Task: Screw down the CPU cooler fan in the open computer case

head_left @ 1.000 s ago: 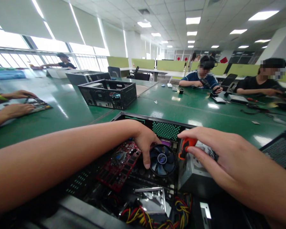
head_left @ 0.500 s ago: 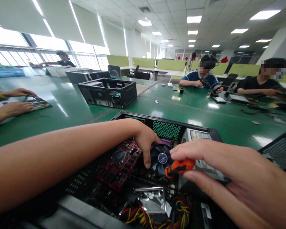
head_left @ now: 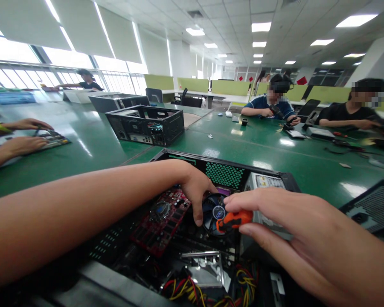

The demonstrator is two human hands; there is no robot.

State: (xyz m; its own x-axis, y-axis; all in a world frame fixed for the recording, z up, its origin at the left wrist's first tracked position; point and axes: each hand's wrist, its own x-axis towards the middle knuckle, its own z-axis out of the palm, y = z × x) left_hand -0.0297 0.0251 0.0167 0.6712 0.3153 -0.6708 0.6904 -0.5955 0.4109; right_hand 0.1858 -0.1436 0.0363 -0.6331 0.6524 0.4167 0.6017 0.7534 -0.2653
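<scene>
An open black computer case (head_left: 259,167) lies before me. Inside it sits a round CPU cooling fan (head_left: 208,215) with dark blades and a silver-blue hub. My left hand (head_left: 196,189) reaches over from the left and grips the fan's left rim, thumb at the front, other fingers partly hidden behind it. Between the thumb and fingers of my right hand (head_left: 275,213) is an orange and black screwdriver (head_left: 235,220), its handle over the fan's right side; the tip is hidden. A red graphics card (head_left: 161,219) is left of the fan, and the power supply (head_left: 267,181) right.
Red, yellow and black cables (head_left: 192,290) and a metal bracket (head_left: 205,268) fill the case's near part. Another open case (head_left: 144,125) stands farther back on the green table (head_left: 211,147). At left, a co-worker's hands (head_left: 22,145) touch a circuit board. Other people work at the far right.
My right hand has shifted slightly left with the screwdriver, whose handle now overlaps the fan more. My left hand stays at the fan's rim.
</scene>
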